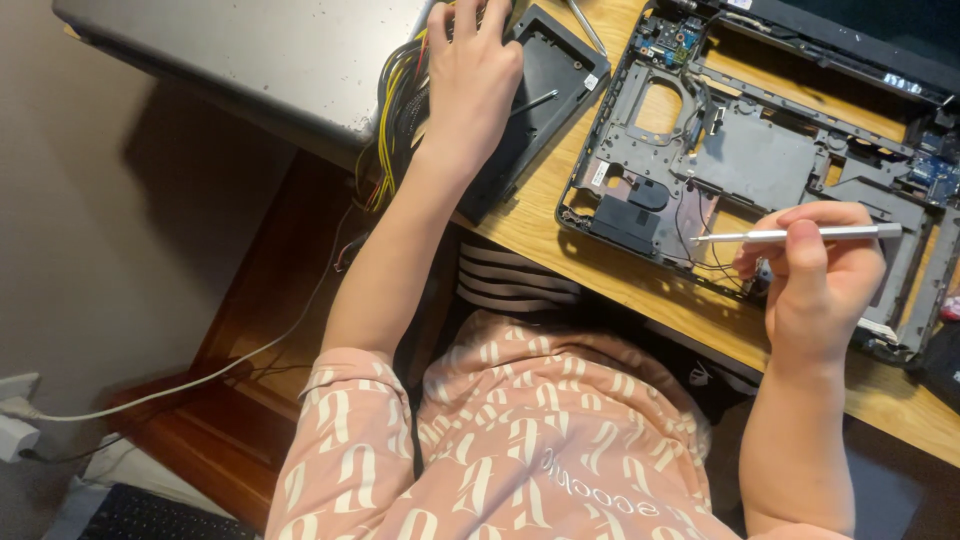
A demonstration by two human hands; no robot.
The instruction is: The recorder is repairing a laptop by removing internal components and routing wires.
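Silver, slim screwdriver sits pinched between the fingers of the right hand, lying level with its tip over the stripped laptop chassis on the wooden desk. Over to the side, the left hand rests palm down with fingers spread on a black plastic panel, gripping nothing, just beside a bundle of yellow and black wires

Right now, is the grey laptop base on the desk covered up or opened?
Opened: the grey plastic laptop base has no cover, so wires and blue circuit boards show.
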